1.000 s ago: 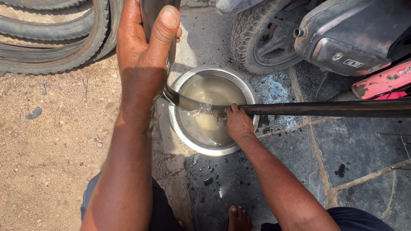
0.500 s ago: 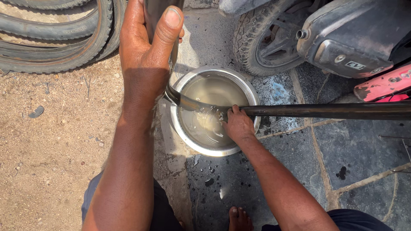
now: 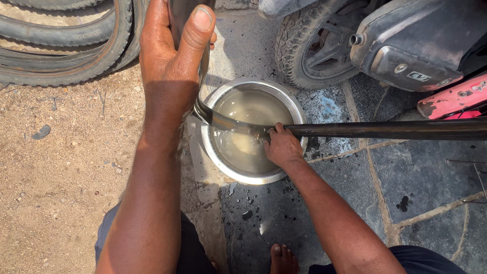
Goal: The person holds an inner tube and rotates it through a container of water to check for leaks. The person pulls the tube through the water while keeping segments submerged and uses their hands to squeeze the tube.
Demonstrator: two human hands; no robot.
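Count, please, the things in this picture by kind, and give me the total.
Hands: 2, left hand and right hand, both gripping the tube
Black rubber tube: 1
Metal bowl of water: 1
Loose tyres on the sand: at least 2
Scooter: 1
Bare foot: 1
Total: 8

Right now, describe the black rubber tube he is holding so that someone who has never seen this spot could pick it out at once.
Start at the scooter wheel at the top, then drop to the round metal bowl of cloudy water on the ground below it. The tube dips into that water, gripped by the left hand and the right hand. Unlike the ridged tyres stacked on the sand, it is smooth, thin and wet.
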